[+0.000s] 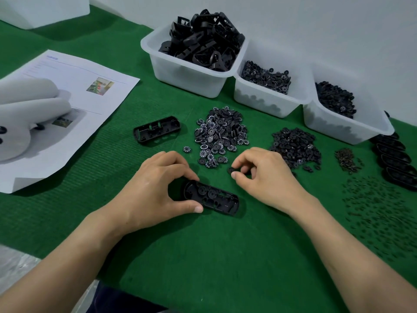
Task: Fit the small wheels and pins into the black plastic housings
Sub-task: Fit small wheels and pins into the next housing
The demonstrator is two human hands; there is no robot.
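Observation:
A black oblong housing [220, 199] lies on the green mat in front of me, open side up, with two small wheels seated in its left half. My left hand [155, 188] grips its left end between thumb and fingers. My right hand [268, 177] pinches a small black wheel [232, 171] just above and right of the housing. A pile of numbered wheels [220, 134] lies behind my hands. A second pile of plain black wheels [295, 146] sits to the right. Dark pins [379, 213] are scattered at the far right.
An empty housing [156, 129] lies left of the wheel pile. Three translucent bins [180, 71] [268, 98] [361, 129] line the back. Finished housings [394, 163] are stacked at the right edge, near brown springs [346, 160]. An instruction sheet [74, 105] and white foam [24, 114] occupy the left.

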